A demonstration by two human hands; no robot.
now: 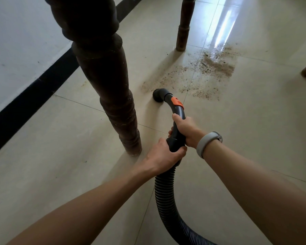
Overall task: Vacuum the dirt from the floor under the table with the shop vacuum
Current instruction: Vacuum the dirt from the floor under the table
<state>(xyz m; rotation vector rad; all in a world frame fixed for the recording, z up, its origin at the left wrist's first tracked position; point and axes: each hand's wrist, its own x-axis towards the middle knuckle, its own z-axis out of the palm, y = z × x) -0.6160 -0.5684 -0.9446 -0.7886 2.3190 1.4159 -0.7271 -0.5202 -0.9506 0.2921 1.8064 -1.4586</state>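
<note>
Beige floor tiles [237, 138] stretch open ahead; our left hand [163, 153] and right hand [185, 131] curl fingers around the nozzle handle [177, 128], mouth beside the dirt [210, 68], near the table leg [106, 76].

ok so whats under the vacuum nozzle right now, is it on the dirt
The nozzle mouth faces down at pale floor tile, at the near edge of the dirt patch. Most dirt lies beyond it. Whatever sits directly beneath the mouth is covered.

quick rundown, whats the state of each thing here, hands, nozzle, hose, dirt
left hand: grips the handle's lower end
right hand: grips the handle higher up
nozzle: at the near edge of the dirt
hose: curving back toward the person
dirt: still scattered across the tiles
</note>
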